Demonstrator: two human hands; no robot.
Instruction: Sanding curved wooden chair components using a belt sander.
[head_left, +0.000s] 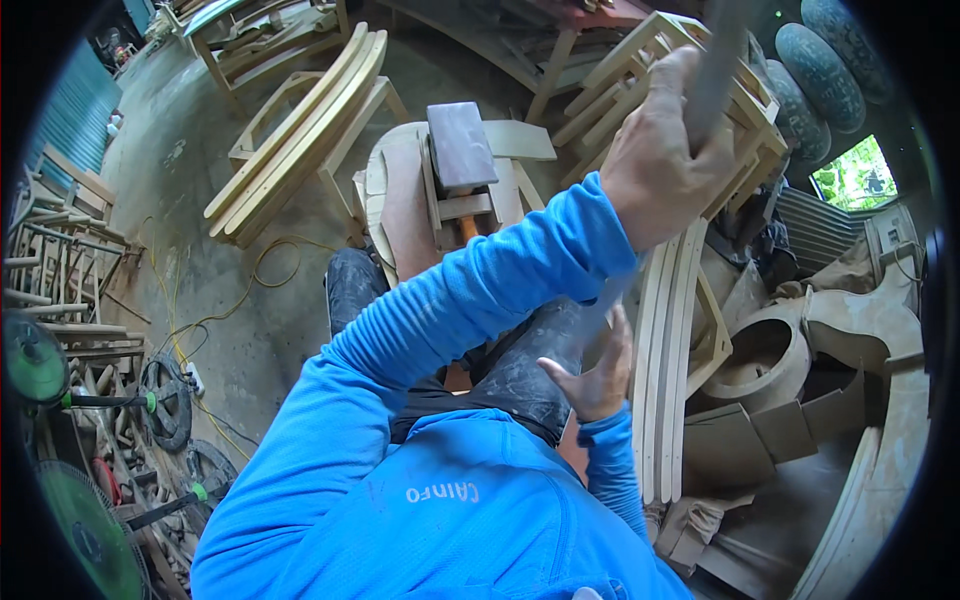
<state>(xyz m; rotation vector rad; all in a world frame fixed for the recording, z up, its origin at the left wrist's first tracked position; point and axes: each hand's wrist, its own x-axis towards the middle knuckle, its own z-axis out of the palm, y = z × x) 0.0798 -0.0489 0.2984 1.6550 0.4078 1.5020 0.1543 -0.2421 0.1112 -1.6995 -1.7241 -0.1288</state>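
Note:
My left arm, in a blue sleeve, reaches across to the upper right. My left hand (665, 150) is closed round a long, flat grey strip (716, 75), smeared by motion; its kind is unclear. My right hand (597, 372) is lower, by my thigh, its thumb and fingers apart. A grey blur passes beside those fingers, and I cannot tell whether it belongs to the same strip. In front of my knees stands a wooden work stand (405, 195) with a pale grey-purple block (461, 145) on top. Neither hand touches it.
Curved wooden slats (300, 135) lean on a frame at far left. More long slats (668, 370) stand beside my right hand, near wooden frames (745, 150) and a round wooden ring (765, 355). Green fans (90, 530) and a yellow cord (262, 265) are at left.

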